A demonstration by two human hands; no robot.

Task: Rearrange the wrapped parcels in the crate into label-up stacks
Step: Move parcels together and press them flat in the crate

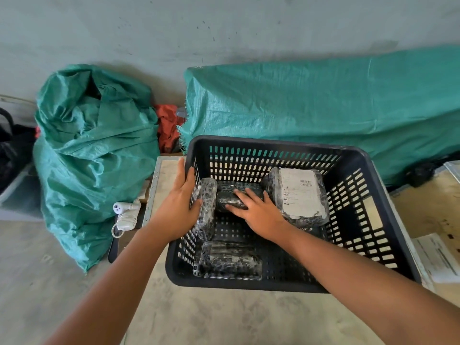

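Observation:
A black slotted plastic crate (368,170) sits on a tabletop and holds several black wrapped parcels. One large parcel (298,195) lies label up against the far right wall. A narrow parcel (207,207) stands on edge along the left wall. My left hand (179,205) grips the crate's left wall, thumb inside touching that narrow parcel. My right hand (258,210) rests flat, fingers spread, on a small dark parcel (229,199) in the middle. Another parcel (231,260) lies at the near left, no label showing.
A stuffed green woven sack (92,150) stands left of the table and a long green-covered bundle (323,105) runs behind the crate. A white corded device (125,215) lies near the table's left edge. Papers (438,257) lie right of the crate.

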